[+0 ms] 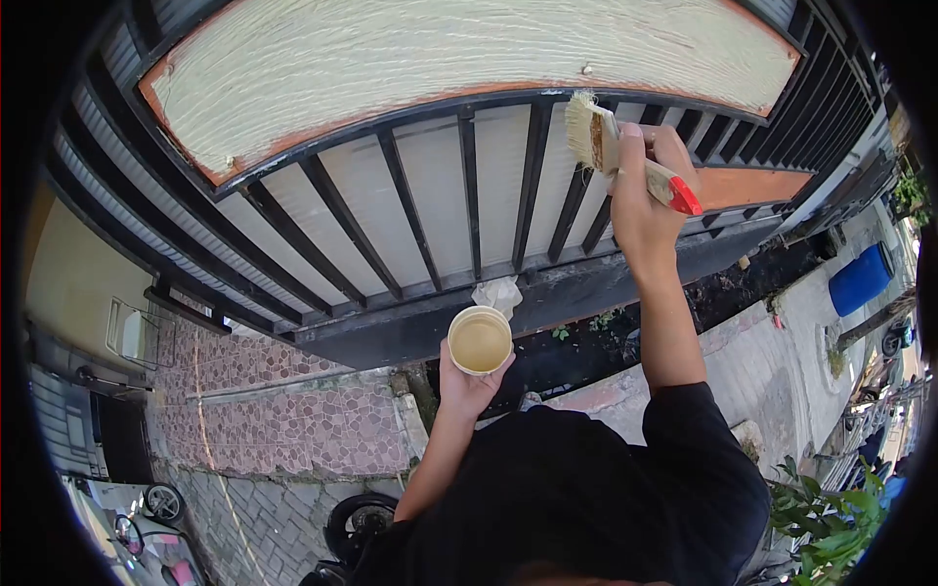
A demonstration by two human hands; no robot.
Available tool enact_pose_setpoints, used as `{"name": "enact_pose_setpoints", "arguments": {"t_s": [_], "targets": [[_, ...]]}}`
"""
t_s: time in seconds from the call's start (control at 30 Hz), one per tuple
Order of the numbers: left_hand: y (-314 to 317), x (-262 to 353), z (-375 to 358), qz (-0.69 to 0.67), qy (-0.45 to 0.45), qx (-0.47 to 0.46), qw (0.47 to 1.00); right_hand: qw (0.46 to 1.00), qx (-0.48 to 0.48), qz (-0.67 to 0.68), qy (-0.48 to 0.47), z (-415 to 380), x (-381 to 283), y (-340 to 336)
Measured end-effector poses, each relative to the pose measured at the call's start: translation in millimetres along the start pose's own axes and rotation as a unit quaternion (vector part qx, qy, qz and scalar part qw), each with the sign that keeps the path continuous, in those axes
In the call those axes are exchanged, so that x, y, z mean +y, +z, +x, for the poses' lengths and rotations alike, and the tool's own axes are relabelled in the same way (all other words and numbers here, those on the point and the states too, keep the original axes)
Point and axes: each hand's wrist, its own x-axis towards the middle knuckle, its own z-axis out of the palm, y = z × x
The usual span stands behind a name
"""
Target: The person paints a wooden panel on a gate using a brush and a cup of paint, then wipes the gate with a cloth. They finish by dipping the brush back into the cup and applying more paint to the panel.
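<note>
Right fingers (pixel 633 161) pinch a flat, pale-bristled, red-ended paintbrush (pixel 599 137) by its handle, bristles near the lower edge of a cream, wood-grained panel (pixel 469 49); left fingers (pixel 447 359) clasp a round, pale tub (pixel 480 373)

Right grip (pixel 645 203) high, left grip (pixel 467 387) low

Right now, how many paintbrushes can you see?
1. The paintbrush is in the right hand, in front of the dark gate bars. Any others could be hidden behind the black shirt.
</note>
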Motion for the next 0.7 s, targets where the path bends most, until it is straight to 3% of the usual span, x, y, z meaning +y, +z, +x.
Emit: {"name": "enact_pose_setpoints", "arguments": {"t_s": [0.07, 0.23, 0.33, 0.4, 0.47, 0.53, 0.67, 0.7], "targets": [[-3.2, 16.2, -14.9, 0.003, 0.022, -0.015, 1.000, 0.994, -0.091, -0.045, -0.037, -22.7, 2.9, -5.3], [-21.3, 44.5, -39.4, 0.010, 0.067, 0.031, 0.997, 0.946, -0.255, -0.192, 0.048, -100.3, 48.7, 3.1], [-28.0, 51.8, -47.0, 0.013, 0.068, 0.034, 0.997, 0.921, -0.301, -0.208, 0.136, -164.7, 108.9, 10.3], [-28.8, 54.1, -50.7, 0.000, 0.058, 0.049, 0.997, 0.888, -0.327, -0.150, 0.286, -207.1, 137.8, 15.8], [-32.5, 56.1, -53.9, 0.004, 0.055, 0.051, 0.997, 0.861, -0.358, -0.151, 0.327, -245.8, 154.3, 25.6], [-36.8, 59.1, -57.3, 0.008, 0.053, 0.052, 0.997, 0.829, -0.338, -0.011, 0.446, -295.8, 182.8, 35.2], [-43.3, 65.1, -64.5, 0.009, 0.035, 0.041, 0.999, 0.780, -0.366, -0.113, 0.496, -355.0, 243.8, 59.4], [-43.6, 66.3, -67.8, 0.008, 0.029, 0.033, 0.999, 0.810, -0.364, -0.179, 0.423, -380.9, 278.0, 62.7]]}}
